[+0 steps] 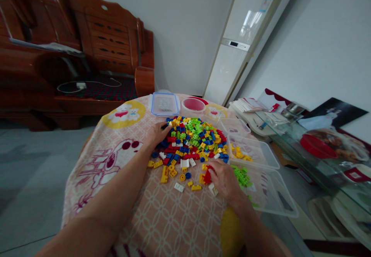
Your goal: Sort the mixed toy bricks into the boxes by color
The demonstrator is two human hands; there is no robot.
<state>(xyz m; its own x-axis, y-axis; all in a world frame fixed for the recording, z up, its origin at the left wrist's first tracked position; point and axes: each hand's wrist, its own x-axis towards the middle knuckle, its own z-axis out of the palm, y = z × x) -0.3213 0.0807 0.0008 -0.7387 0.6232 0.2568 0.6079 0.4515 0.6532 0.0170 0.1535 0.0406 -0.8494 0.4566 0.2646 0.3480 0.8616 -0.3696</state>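
A heaped pile of colourful toy building bricks [191, 137] lies on the tablecloth in front of me. At its left edge rests my left hand [158, 134], fingers stretched out against the bricks, with no piece visibly gripped. My right hand [225, 177] is at the pile's near right side, its fingers closed on red bricks [207, 175]; the fingers partly cover them. Under and beside that hand lie a white brick [213, 189] and a yellow brick [202, 178]. Loose yellow, white and blue pieces, among them a white brick [179, 187], are scattered nearer me.
Clear plastic containers stand on the right: one box [285, 195] holds green bricks [241, 176], another [269, 154] yellow ones [242, 154]. Behind the pile are a blue-rimmed lidded box [165, 104] and a pink tub [193, 104]. A cluttered glass table [304, 164] adjoins the right.
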